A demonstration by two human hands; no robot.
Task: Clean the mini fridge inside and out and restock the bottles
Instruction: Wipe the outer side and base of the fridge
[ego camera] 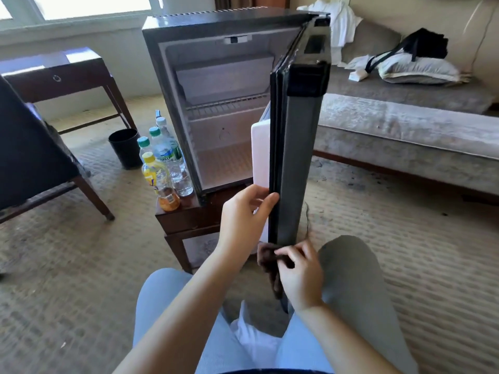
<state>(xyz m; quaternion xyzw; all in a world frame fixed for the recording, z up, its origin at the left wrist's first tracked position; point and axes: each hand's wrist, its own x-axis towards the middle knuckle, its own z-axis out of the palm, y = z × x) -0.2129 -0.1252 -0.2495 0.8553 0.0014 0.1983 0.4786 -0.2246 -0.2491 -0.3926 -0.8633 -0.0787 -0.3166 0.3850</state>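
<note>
The right hand (297,273) pinches a dark cloth (266,256) at the foot of the door (297,157); just above, the left hand (245,211) curls round its edge. Beyond, left of both hands, bottles (164,163) crowd the surface (186,220) beside the open fridge (216,103). A hard wipe could jolt it and topple them.
</note>
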